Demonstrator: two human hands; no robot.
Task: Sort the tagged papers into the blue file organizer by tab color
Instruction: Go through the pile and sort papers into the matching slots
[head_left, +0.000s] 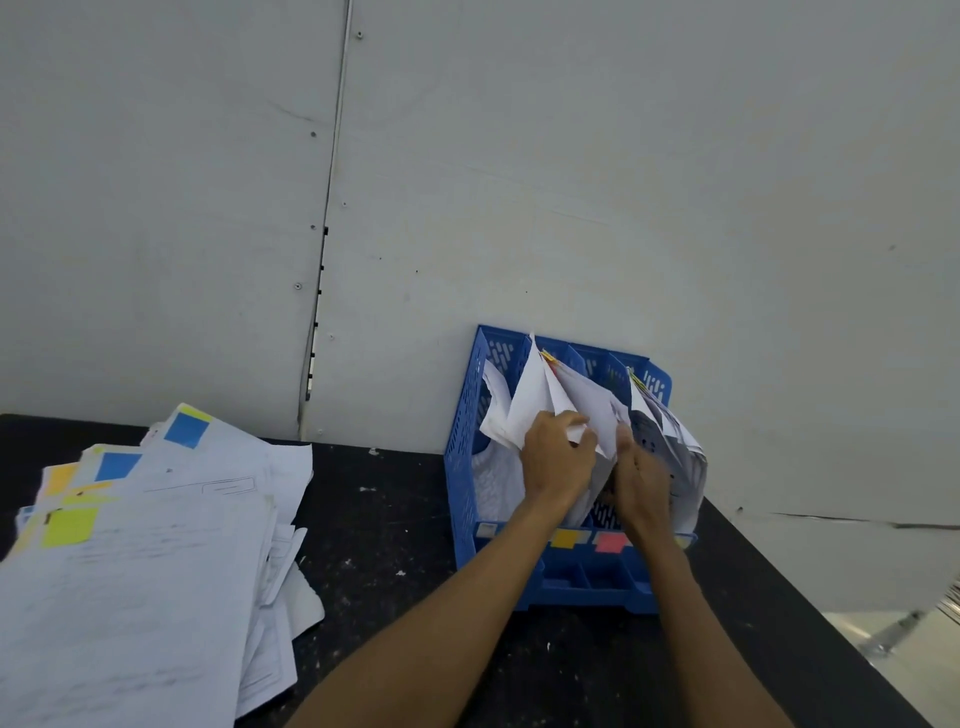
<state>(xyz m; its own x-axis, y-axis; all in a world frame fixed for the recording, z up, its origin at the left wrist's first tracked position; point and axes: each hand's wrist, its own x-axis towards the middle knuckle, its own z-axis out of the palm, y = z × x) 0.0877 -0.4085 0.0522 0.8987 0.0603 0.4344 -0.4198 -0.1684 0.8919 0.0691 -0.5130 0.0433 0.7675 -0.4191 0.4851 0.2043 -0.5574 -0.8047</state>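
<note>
A blue file organizer (462, 467) stands against the wall at the table's back right, with yellow, red and pale colour labels along its front. White papers (535, 400) stand crumpled in its middle slots, and another bunch (675, 447) droops from the right slot. My left hand (558, 457) pinches the edge of the middle papers. Just to its right, my right hand (641, 478) reaches down between the papers, its fingers hidden among them. A loose pile of tagged papers (145, 561) with blue, yellow and orange tabs lies on the left of the table.
The black table (395, 525) is speckled with white flecks and ends at an angled right edge. A grey panelled wall (519, 182) rises directly behind the organizer. Small open compartments run along the organizer's front.
</note>
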